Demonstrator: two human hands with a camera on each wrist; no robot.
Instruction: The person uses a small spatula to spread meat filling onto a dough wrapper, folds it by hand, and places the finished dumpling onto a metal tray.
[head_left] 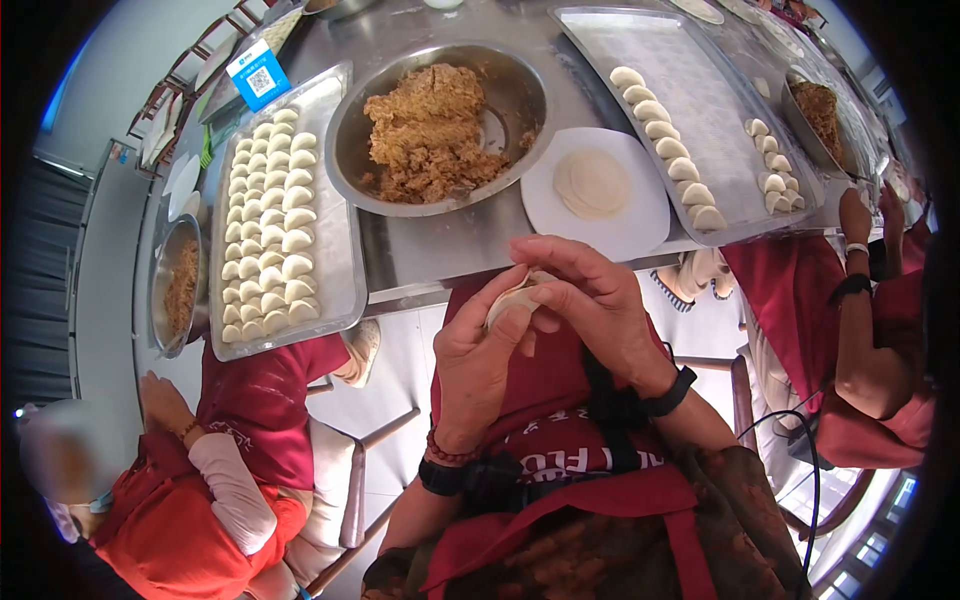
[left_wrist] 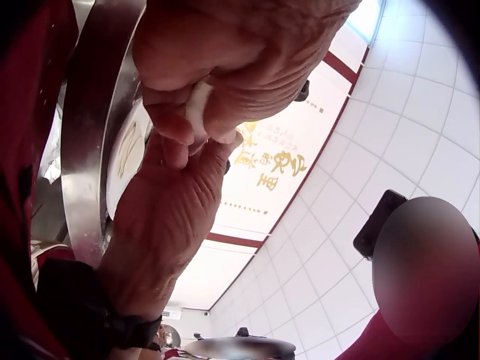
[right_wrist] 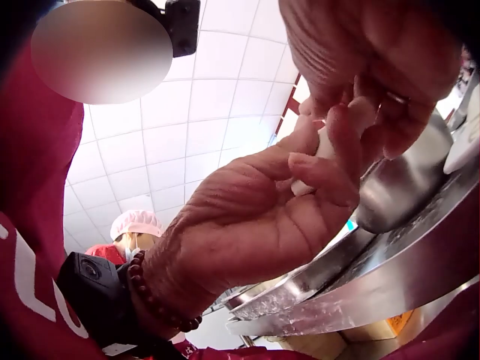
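Between both hands, at chest height just off the table's edge, is a small dumpling (head_left: 512, 303) of pale dough. My left hand (head_left: 478, 350) holds it from the left, with the thumb on its near side. From the other side my right hand (head_left: 600, 305) pinches the dough edge with thumb and fingers. The left wrist view shows a white strip of the dumpling (left_wrist: 197, 109) among the fingertips; in the right wrist view the fingers cover much of the dumpling (right_wrist: 324, 150). Closest on the table is a white plate (head_left: 650, 215) with a stack of round wrappers (head_left: 592, 184).
A steel bowl (head_left: 340, 150) of filling (head_left: 430, 125) stands ahead. The left tray (head_left: 340, 270) carries rows of dumplings; the right tray (head_left: 690, 90) has shorter rows. A blue QR card (head_left: 258, 75) stands at the left tray's far end. People sit at left and right.
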